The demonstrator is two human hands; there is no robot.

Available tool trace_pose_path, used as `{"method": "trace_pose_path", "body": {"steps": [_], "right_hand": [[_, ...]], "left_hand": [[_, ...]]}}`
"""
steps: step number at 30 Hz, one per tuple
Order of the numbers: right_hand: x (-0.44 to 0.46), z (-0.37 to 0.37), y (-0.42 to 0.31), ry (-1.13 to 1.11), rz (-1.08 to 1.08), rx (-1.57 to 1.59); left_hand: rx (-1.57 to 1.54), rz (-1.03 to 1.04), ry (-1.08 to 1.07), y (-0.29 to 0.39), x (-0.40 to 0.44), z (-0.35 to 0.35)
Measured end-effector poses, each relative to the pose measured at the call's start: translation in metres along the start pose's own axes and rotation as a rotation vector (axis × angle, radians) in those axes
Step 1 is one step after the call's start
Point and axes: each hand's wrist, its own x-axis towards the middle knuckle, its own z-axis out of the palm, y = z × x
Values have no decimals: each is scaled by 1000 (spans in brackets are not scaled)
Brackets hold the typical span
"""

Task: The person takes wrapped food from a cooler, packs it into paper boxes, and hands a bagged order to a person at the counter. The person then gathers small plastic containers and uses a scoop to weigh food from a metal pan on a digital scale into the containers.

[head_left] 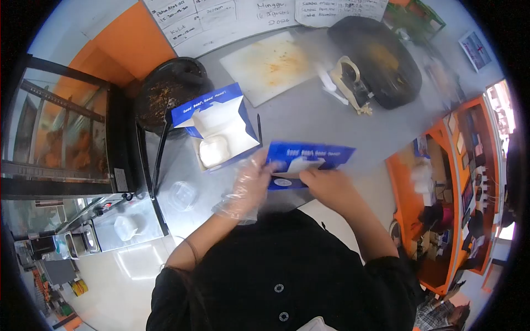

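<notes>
Both my hands hold a blue cardboard food box [338, 156] with a white inside, partly folded, in front of my body. My left hand [251, 185] wears a clear plastic glove and grips its left side. My right hand [328, 186] is bare, its fingers closed on the lower right edge. Just left of it, a second blue-and-white box [237, 126] stands with its lid up. Inside that box sits a rounded white lump [214, 151], its kind unclear. A clear plastic tub [183, 196] lies near my left forearm.
A dark pan [157, 91] stands at the back left, beside a glass display case [61, 132]. Behind the boxes lies a stained white cutting board [245, 63]. A large black slab-like object [378, 55] lies at the back right. Orange shelves [406, 182] rise at the right.
</notes>
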Motion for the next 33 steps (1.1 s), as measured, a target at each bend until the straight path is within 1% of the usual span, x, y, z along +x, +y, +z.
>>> {"method": "trace_pose_path", "body": {"steps": [1, 4, 5, 8, 9, 11, 12, 13, 15, 16, 19, 20, 22, 23, 25, 26, 27, 28, 30, 33], "right_hand": [[-1, 1, -6, -56, -9, 52], [-3, 8, -20, 187, -97, 102], [-2, 12, -20, 270, -126, 76], [-3, -9, -35, 267, -89, 26], [-5, -4, -37, 317, -157, -101], [-10, 10, -40, 416, -293, -356], [-8, 13, -41, 475, -312, -379], [-6, 16, -43, 536, -330, -402], [-1, 17, -42, 645, -365, -439], [1, 18, -42, 691, -381, -449], [5, 22, -44, 813, -460, -525], [6, 24, -45, 853, -491, -561], [10, 28, -48, 780, -474, -511], [13, 30, -50, 741, -465, -487], [27, 34, -55, 698, -511, -306], [33, 36, -59, 674, -532, -216], [37, 42, -60, 758, -588, -38], [40, 58, -62, 845, -515, 81], [48, 90, -67, 1009, -364, 324], [52, 96, -80, 267, -38, 247]], "left_hand": [[-297, -130, 99, 2, 5, 3], [-95, -52, 287, 14, 11, -5], [-117, -76, 282, 16, 15, -9], [179, -67, 496, 17, 17, -12], [253, -164, 467, 5, 17, -22], [245, 228, 537, -20, 22, -26], [238, 426, 568, -31, 25, -29], [417, 320, 550, -24, 26, -36], [452, 311, 495, -11, 11, -37], [470, 303, 467, 7, 1, -36], [344, -242, 172, 38, -24, -53], [122, -238, 203, 36, -31, -57], [-322, -220, 257, 28, -43, -67], [-288, -312, 283, 25, -52, -84], [-296, -312, 315, 28, -68, -113], [-334, -217, 321, 40, -74, -122], [-201, -400, 608, 37, -85, -133], [-57, -582, 894, 33, -101, -146], [110, -241, 1036, -4, -142, -190], [198, -137, 906, 40, -165, -194]]}}
